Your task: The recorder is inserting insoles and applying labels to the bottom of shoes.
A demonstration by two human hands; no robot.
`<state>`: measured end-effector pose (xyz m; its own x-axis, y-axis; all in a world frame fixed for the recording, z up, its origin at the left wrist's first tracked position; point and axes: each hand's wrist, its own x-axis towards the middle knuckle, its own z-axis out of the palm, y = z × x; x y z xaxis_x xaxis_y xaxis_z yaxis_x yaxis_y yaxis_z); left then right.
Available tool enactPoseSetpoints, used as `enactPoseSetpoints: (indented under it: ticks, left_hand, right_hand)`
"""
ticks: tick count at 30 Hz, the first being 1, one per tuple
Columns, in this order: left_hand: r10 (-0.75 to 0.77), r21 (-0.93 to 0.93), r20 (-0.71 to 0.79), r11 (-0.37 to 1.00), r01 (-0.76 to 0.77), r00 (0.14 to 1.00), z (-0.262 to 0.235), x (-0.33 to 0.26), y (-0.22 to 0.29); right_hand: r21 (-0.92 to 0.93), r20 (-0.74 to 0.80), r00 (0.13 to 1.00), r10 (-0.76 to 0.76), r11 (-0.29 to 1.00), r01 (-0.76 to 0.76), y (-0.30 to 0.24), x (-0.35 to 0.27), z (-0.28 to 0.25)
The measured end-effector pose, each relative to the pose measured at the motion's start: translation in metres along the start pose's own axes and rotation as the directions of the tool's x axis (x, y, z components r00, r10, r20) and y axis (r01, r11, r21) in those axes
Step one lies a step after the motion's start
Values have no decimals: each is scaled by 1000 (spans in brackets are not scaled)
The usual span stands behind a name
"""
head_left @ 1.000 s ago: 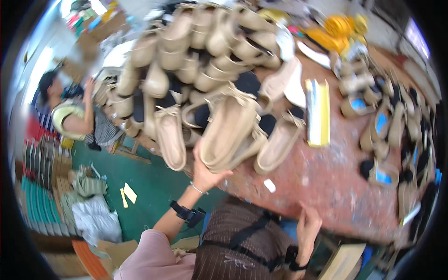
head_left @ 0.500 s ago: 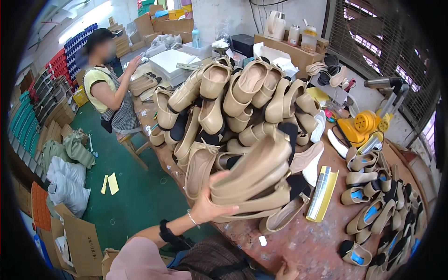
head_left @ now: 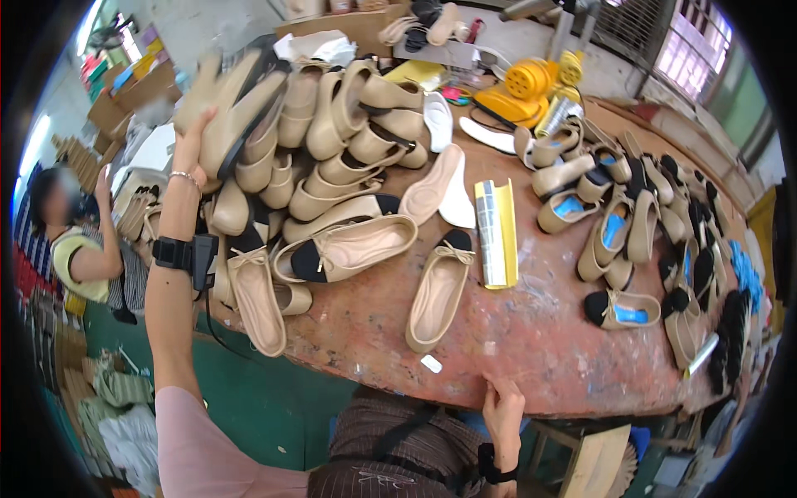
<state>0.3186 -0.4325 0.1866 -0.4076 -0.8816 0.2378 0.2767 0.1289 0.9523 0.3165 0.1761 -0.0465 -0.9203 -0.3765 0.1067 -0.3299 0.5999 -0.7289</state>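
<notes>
The fingers of the left hand (head_left: 193, 137) are curled around a blurred stack of beige flat shoes (head_left: 228, 104), raised up at the far left end of the heap. A metal bracelet (head_left: 184, 176) and a black strapped wrist device (head_left: 178, 253) sit on that forearm. The right hand (head_left: 502, 411) has its fingers bent and resting on the near edge of the worn reddish-brown table (head_left: 531, 332), gripping nothing that I can see. Just beside the lifted stack lies the pile of beige ballet flats (head_left: 349, 133); nearer, a single beige flat with a bow (head_left: 440, 286) lies next to a yellow folded card sleeve (head_left: 496, 232). To the left a seated person in a yellow top (head_left: 79, 249) works apart.
</notes>
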Motion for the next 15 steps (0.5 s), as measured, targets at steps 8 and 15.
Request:
enactPoseSetpoints:
  ticks: [8, 15]
  left_hand:
    - [-252, 140, 117, 962, 236, 961, 4, -6, -4]
    - [688, 920, 161, 155, -360, 708, 26, -100, -16]
  right_hand:
    - [-4, 47, 999, -13, 1000, 14, 0, 9, -23]
    - [123, 220, 951, -215, 974, 192, -56, 125, -56]
